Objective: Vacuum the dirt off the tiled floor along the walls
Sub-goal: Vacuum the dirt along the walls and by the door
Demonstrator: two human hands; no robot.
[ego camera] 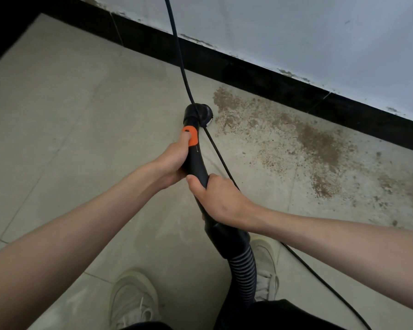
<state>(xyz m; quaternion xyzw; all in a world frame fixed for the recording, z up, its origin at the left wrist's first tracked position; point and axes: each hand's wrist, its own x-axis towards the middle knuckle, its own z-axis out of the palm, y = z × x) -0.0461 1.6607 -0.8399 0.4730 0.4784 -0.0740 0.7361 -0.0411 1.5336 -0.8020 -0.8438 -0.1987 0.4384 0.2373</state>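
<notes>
Both hands on the vacuum wand (197,163). Left hand (173,160) wraps the upper grip, thumb laid up along the orange slider (190,136). Right hand (218,198) is curled around the black handle lower down, just behind the left, thumb on top pointing toward the nozzle.

Nozzle (198,115), a black round head, sits down on the tiled floor (69,103) at the left edge of the dirt (296,144). The dirt is a brown gritty patch running right from the nozzle, along the black skirting (260,75), densest in a few clumps and thinner at the edges. Floor left of the nozzle shows no such grit.

Ribbed hose (244,270) leaves the back of the handle and drops between the person's feet. Pale sneakers: left shoe (131,298), right shoe (266,265) partly behind the hose.

Black power cord (179,55) comes down from the top of view, crosses over the nozzle, passes right of the wand and under the right forearm, then off bottom right.

White wall (296,32) above the skirting, paint scuffed and chipped along the joint.
</notes>
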